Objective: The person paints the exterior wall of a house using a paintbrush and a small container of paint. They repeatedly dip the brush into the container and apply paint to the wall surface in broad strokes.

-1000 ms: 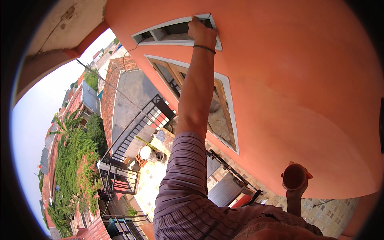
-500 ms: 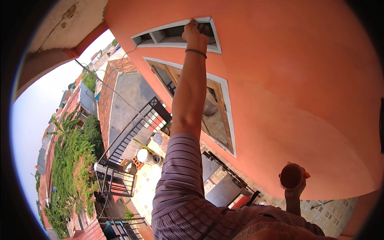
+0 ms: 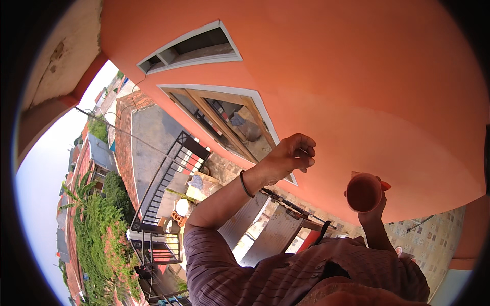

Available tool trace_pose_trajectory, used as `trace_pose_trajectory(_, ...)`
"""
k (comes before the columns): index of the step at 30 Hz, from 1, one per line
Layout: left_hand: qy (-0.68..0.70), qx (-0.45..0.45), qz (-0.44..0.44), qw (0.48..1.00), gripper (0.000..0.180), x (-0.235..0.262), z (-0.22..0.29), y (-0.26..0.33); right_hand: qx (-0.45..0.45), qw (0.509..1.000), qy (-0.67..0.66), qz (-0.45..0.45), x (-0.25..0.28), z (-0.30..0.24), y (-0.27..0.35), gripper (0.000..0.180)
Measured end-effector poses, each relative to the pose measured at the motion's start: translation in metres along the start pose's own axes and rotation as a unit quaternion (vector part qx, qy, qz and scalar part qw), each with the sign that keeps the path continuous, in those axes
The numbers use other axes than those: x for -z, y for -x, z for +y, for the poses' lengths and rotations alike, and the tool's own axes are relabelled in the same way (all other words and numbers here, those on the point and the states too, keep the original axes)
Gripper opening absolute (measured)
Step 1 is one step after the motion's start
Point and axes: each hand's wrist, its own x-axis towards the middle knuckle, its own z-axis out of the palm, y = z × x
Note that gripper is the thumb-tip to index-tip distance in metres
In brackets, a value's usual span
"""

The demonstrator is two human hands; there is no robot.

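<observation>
Orange-painted plaster wall fills the background, pierced by a white-framed vent opening and a wooden-framed window. Held near it, the small round reddish-brown cup sits in the right hand, its grip wrapped around the cup's side and base. It looks light, rigid and smooth, best held around the body. The left hand hangs in mid-air, fingers curled together on nothing visible. Below lie a black metal railing and green shrubs.

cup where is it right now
In the head view the cup is at lower right, held up by the right hand against the orange wall, to the right of the curled left hand.
</observation>
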Motion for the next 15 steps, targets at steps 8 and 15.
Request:
trace_pose_trajectory(8,-0.301,-0.12,-0.03,0.946,0.11,-0.111,-0.029,0.047,0.053,0.998,0.021,-0.033,-0.065,-0.002,0.029,0.025)
trace_pose_trajectory(15,-0.206,-0.227,0.047,0.951,0.123,-0.134,-0.057,0.037,0.096,0.979,0.084,-0.162,-0.072,0.001,0.049,0.023)
